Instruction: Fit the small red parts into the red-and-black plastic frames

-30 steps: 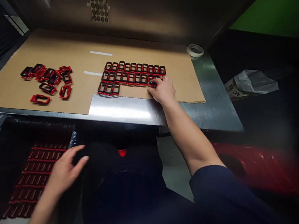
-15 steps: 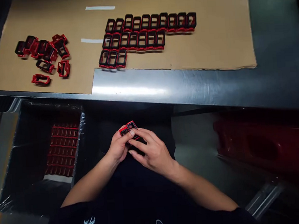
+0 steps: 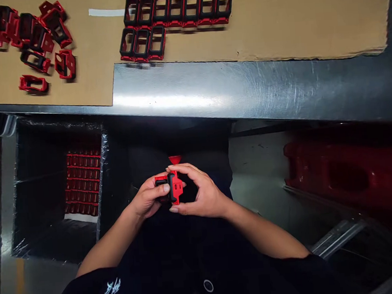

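- Head view, nearest: dark clothing (image 3: 157, 266), dim backdrop across the lower middle.
- Left hand (image 3: 146, 199): closed on a red-and-black frame (image 3: 160, 180), thumb laid across toward a neighbouring piece, probably to steady both together.
- Right hand (image 3: 207, 193): clamped on that neighbour, a second frame (image 3: 178, 194), with thumb at the near end and fingertips at the far end; gripped by the ends, presumably to leave the long side unobstructed.
- Both pieces side by side before the torso, short of the worktop (image 3: 205, 88), likely for close handling in plain sight; joined, touching or narrowly apart: cannot tell.
- Just beyond the fingertips: small red flared object (image 3: 175, 159), of unclear nature.
- Left, lower than the worktop: plastic-lined box (image 3: 102, 171), with packed frames (image 3: 83, 186) in tight rows, apparently to save room and limit shifting.
- Right, also lower: large glossy red object (image 3: 348, 172), too dim to identify.
- Farther, on the worktop: cardboard (image 3: 275, 36), probably as protection against scratches.
- On its left part: loose frames (image 3: 42, 39), jumbled at various tilts, seemingly without order.
- Toward its middle: aligned frames (image 3: 192, 20) in close rows, openings upward, perhaps for easy counting; white strip (image 3: 106, 12) at the left end, possibly a guide mark.
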`<state>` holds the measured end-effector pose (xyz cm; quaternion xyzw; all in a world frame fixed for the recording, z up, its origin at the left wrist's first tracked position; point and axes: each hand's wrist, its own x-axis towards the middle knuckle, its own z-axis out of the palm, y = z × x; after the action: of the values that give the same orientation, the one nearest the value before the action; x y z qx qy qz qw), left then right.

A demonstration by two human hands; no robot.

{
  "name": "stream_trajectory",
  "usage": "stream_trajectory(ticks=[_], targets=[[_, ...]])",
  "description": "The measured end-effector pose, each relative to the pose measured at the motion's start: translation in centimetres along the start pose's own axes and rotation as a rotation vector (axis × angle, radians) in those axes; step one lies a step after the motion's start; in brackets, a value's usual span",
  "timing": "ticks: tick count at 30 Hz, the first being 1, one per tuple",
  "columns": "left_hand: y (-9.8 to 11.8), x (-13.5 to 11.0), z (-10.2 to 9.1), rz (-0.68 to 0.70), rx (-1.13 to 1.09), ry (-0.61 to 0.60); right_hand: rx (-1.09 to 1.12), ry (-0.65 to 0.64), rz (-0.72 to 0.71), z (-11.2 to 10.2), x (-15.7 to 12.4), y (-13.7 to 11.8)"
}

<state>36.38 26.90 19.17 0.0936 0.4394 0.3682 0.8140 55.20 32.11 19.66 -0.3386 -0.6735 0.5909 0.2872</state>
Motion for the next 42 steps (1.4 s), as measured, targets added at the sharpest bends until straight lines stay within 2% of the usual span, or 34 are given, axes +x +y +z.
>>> stream_trajectory(ticks=[5, 17, 20, 24, 28, 32, 35, 37, 39, 42], targets=[[0.9, -0.7, 0.4, 0.063, 0.116, 0.057, -0.11, 0.003, -0.018, -0.3, -0.2, 0.0], [1.3, -1.6, 0.4, 0.036, 0.32, 0.078, -0.099, -0.01, -0.033, -0.6, -0.3, 0.2], [1.5, -1.9, 0.7, 0.046, 0.338, 0.112, 0.07, 0.003, 0.053, -1.2, -0.5, 0.1], [2.0, -2.3, 1.1, 0.105, 0.413, 0.106, 0.417, 0.116, 0.261, -1.9, -0.7, 0.4], [1.8, -2.5, 0.8, 0.151, 0.607, 0.126, 0.687, -0.012, 0.501, -1.8, -0.7, 0.5], [1.4, -2.5, 0.0, 0.362, 1.029, 0.157, 0.722, -0.092, 0.621, -1.3, -0.4, 0.0], [1.5, -2.5, -0.5, 0.536, 1.191, 0.122, 0.693, -0.095, 0.622, -1.0, -0.2, -0.6], [1.7, -2.4, -0.6, 0.581, 1.202, 0.129, 0.672, -0.088, 0.602, -0.9, -0.2, -0.8], [1.9, -2.4, -0.6, 0.557, 1.148, 0.177, 0.603, -0.073, 0.556, -0.8, -0.3, -0.8], [1.9, -2.5, -0.3, 0.444, 0.996, 0.227, 0.448, -0.058, 0.45, -0.7, -0.5, -0.5]])
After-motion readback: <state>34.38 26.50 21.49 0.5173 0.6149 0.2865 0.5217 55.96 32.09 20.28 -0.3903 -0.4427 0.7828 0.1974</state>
